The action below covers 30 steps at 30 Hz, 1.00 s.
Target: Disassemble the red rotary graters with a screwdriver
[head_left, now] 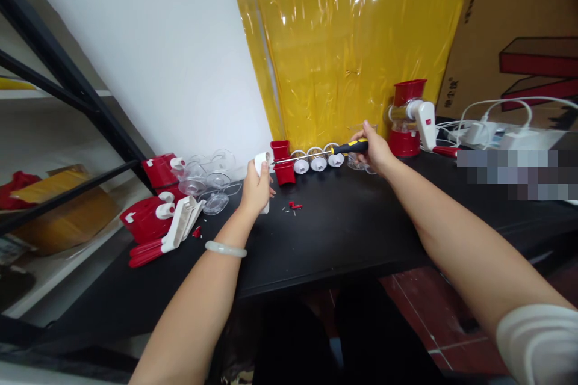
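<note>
1 screwdriver (350, 147) gripped in R hand (377, 151), tip (276, 162) @ white pc (261, 161) L hand (255, 187) clasps.

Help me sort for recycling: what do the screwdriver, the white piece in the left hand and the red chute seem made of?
Screwdriver shaft: probably polished steel, from its silvery shine.
Screwdriver handle: black and yellow, satin; plastic or rubber, hard to tell.
White piece: likely smooth molded plastic, given its even color and rounded end.
Red chute: likely smooth plastic, by its even color.

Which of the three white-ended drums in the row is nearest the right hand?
The rightmost drum, just by the screwdriver handle; the other two sit farther left.
</note>
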{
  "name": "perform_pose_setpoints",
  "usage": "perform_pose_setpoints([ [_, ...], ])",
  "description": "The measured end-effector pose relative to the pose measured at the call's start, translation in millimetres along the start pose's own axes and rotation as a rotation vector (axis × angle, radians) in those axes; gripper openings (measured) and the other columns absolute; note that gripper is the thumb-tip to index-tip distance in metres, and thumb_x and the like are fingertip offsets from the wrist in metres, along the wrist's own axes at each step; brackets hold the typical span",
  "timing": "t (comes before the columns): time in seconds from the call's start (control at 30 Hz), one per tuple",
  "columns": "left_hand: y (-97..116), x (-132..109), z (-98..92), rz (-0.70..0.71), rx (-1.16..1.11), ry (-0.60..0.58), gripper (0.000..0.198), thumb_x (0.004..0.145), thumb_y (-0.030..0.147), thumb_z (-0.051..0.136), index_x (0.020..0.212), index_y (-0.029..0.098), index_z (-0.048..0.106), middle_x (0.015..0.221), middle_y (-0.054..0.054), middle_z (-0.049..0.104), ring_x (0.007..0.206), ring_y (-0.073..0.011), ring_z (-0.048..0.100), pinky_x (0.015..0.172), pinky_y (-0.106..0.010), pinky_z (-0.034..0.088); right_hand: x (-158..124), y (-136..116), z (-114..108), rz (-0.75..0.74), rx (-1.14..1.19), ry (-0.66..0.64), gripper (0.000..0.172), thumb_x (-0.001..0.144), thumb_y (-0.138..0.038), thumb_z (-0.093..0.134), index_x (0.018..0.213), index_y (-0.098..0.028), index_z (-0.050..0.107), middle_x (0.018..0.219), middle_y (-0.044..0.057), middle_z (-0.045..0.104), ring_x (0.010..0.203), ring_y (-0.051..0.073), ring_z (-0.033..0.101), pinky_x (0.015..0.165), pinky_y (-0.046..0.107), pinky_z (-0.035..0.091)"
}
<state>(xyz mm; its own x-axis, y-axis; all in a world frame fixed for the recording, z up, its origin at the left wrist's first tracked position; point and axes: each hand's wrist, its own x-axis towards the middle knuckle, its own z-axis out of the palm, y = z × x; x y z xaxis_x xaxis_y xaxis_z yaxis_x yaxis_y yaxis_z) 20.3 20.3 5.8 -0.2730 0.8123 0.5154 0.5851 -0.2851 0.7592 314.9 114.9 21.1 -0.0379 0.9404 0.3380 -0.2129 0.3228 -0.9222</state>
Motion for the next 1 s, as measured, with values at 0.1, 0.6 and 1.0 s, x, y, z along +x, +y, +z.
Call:
perform_pose_setpoints([
  [0.1,0.5,0.2,-0.7,0.003,0.000,0.005,0.044,0.096,0.061,0.035,0.113,0.022,0.046,0.073,0.001,0.057,0.040,-0.0102,0.055,0.037,-0.021,0.044,3.3,5.1,0.2,-0.025,-0.141,0.034,0.049,0.074,-0.071,0.061,0.066,-0.024,0.047,0.041,-0.007,0.030,0.035,0.010,0.029,0.035,0.028,0.034],
  [0.6,-1.0,-3.3,4.8,0.000,0.017,-0.049,0.037,0.099,0.054,0.034,0.113,0.022,0.046,0.070,0.004,0.055,0.039,-0.0103,0.055,0.038,-0.021,0.044,-2.9,-8.0,-3.8,-0.037,0.136,-0.041,0.038,0.077,-0.060,0.059,0.073,-0.024,0.049,0.058,-0.002,0.047,0.045,0.013,0.044,0.046,0.030,0.044],
  [1.0,-3.0,-1.2,3.7,-0.016,-0.003,-0.028,0.039,0.098,0.054,0.036,0.115,0.021,0.048,0.071,0.003,0.056,0.039,-0.0114,0.055,0.037,-0.022,0.042,-1.8,-2.5,1.5,-0.038,0.254,-0.058,0.027,0.064,-0.026,0.069,0.078,-0.025,0.046,0.062,-0.006,0.049,0.048,0.010,0.045,0.048,0.025,0.045],
])
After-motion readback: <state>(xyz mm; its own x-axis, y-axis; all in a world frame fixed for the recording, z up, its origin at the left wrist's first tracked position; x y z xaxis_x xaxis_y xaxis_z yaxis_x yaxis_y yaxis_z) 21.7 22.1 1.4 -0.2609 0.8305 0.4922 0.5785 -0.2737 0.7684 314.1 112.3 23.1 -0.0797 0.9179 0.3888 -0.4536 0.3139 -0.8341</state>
